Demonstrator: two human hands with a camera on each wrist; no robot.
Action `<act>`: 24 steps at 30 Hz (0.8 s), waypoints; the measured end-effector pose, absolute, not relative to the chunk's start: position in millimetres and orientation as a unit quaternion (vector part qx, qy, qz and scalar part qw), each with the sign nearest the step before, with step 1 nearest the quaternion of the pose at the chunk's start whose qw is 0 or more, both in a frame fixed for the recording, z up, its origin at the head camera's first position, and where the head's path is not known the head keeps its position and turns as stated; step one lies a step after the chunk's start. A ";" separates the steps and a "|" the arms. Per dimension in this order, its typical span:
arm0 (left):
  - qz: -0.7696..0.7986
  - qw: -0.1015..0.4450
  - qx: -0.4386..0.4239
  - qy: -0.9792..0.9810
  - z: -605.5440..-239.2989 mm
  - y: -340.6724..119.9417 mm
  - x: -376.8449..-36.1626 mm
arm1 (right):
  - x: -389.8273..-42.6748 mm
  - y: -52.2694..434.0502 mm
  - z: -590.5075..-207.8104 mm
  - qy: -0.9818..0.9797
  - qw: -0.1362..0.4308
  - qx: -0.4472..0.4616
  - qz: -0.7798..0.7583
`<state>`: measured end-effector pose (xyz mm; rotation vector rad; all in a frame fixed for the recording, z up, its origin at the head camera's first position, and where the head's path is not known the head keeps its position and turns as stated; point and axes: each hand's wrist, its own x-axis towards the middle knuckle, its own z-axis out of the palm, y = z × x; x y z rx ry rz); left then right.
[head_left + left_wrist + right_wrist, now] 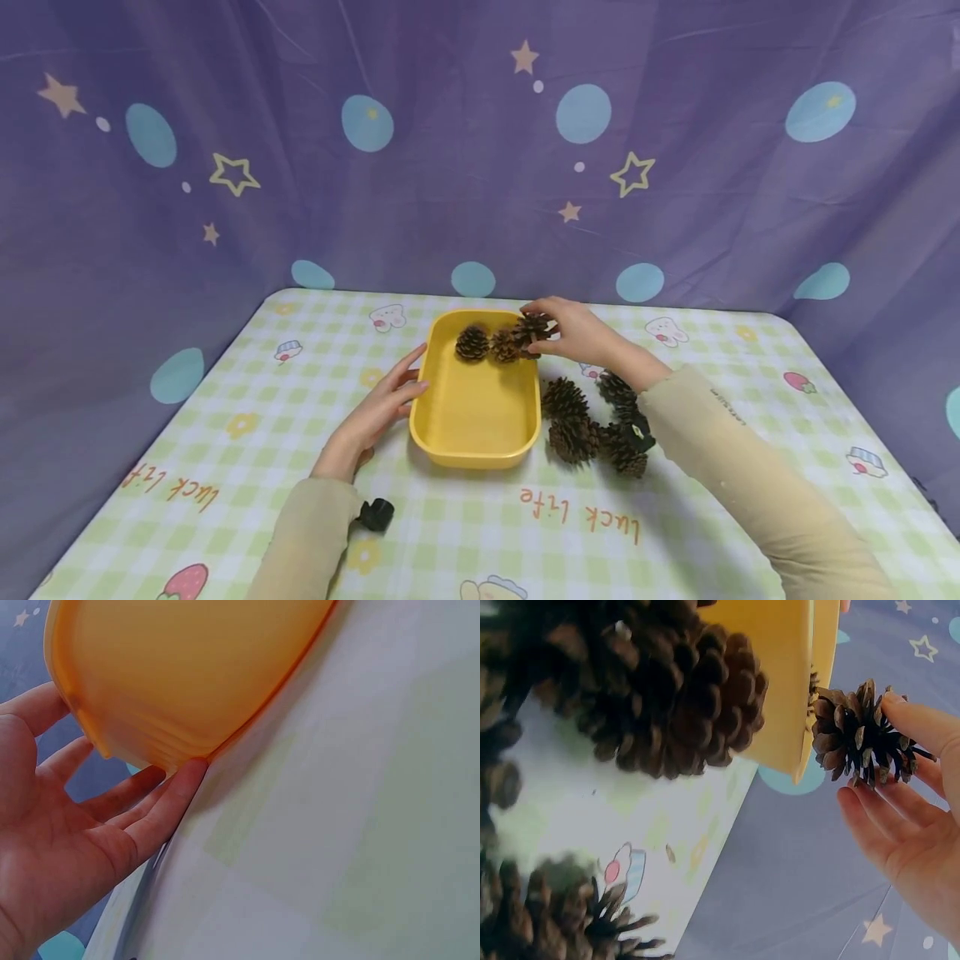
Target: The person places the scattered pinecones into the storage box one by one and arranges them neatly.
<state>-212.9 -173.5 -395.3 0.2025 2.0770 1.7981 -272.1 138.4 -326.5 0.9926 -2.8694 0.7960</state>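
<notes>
Head view: my right hand [581, 332] pinches a pine cone [531, 328] at the yellow tray's [476, 450] far right corner, just above the rim, beside two cones [487, 343] already inside. Left hand [378, 408] lies flat with straight fingers against the tray's left wall. Loose pile of cones [592, 425] sits on the counter [247, 467] right of the tray, nearer my right hand.
</notes>
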 end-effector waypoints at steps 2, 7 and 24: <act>0.642 0.193 0.073 0.739 -395.5 -174.1 -213.0 | -272.6 133.3 -327.6 -0.914 0.001 0.318 0.252; 0.644 0.191 0.076 0.737 -401.4 -175.7 -216.6 | -273.7 119.9 -329.6 -0.910 0.007 0.325 0.257; 0.651 0.175 0.079 0.735 -419.9 -179.1 -226.8 | -279.7 86.0 -344.9 -0.911 0.000 0.341 0.232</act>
